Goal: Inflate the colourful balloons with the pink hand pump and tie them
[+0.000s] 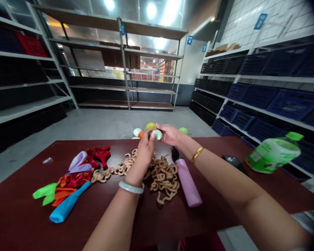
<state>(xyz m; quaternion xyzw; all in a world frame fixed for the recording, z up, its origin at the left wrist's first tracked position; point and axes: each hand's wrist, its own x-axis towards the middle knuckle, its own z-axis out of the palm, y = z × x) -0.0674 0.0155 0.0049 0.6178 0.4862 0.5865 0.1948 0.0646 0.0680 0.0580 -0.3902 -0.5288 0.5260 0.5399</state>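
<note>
Over the table (18, 212), we stretch our left hand (146, 148) forward, thumb and fingers grasping a pale green balloon (157, 134) near the far edge. It should prove light, springy and easily burst, best pinched at the neck. Our right hand (169, 135) angles inward, fingers curled; we cannot tell whether they grip.

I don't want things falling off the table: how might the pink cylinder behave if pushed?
The pink cylinder would probably roll, since its body looks round and lies on its side. Its smooth surface may make it slippery. The brown coils heaped along its left side might stop a roll that way.
</note>
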